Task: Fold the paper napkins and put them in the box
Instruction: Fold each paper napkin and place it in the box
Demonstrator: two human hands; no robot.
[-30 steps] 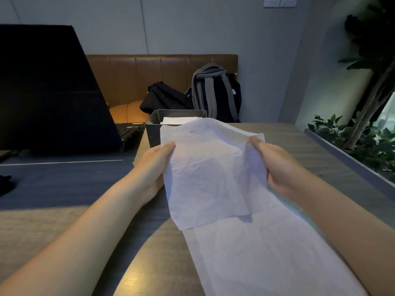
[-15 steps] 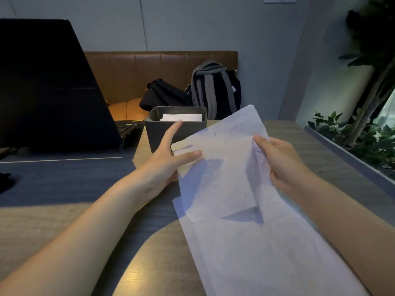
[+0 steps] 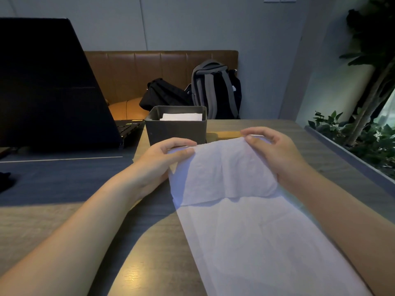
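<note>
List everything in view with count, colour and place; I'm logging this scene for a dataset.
held napkin: 1, white, pinched at its top corners, above the table
flat napkins: white, count unclear, on table near the person
box: 1, dark grey, on table behind the hands
folded napkins: white, count unclear, inside box
table: 1, wood grain
laptop: 1, black, left
backpack: 1, grey-black, on bench
bag: 1, black, beside backpack
bench: 1, brown
plants: green, right
left hand: 1
right hand: 1
</note>
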